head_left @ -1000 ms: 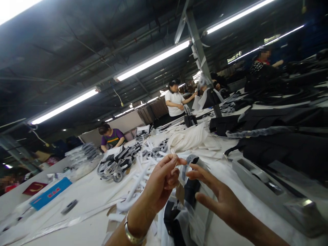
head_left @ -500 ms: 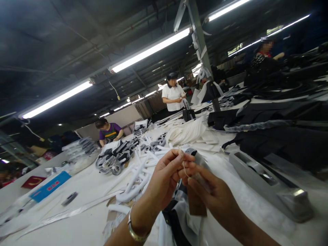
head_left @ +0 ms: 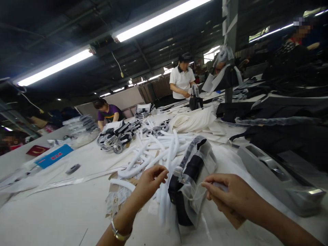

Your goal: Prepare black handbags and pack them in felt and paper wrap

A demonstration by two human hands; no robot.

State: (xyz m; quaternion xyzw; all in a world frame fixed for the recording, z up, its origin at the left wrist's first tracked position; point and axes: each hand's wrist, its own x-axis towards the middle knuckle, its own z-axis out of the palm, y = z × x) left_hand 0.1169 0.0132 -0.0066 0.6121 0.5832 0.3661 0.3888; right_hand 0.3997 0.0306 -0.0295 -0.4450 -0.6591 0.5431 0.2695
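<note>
My right hand (head_left: 227,191) is closed on a brown cardboard tag (head_left: 234,217), which hangs partly hidden under the palm. A thin pale string (head_left: 196,197) runs from its fingertips toward a black bag (head_left: 194,167) with clear plastic and white wrapping around its parts. The bag lies on the table between my hands. To its left, my left hand (head_left: 153,179) is raised with loosely curled fingers, apart from the bag, and nothing shows in it. A metal bangle (head_left: 119,230) circles my left wrist.
White foam tubes (head_left: 156,159) are heaped beyond my left hand, near loose brown tags (head_left: 119,198). A grey tape dispenser (head_left: 271,181) stands at right, beside black material (head_left: 289,143). Wrapped parts (head_left: 115,136) and a blue box (head_left: 54,155) lie left. Co-workers (head_left: 182,80) stand farther back.
My hands, together at the string before, have moved apart, the left one leftward and the right one rightward with the tag. The black bag now shows between them. The view has shifted.
</note>
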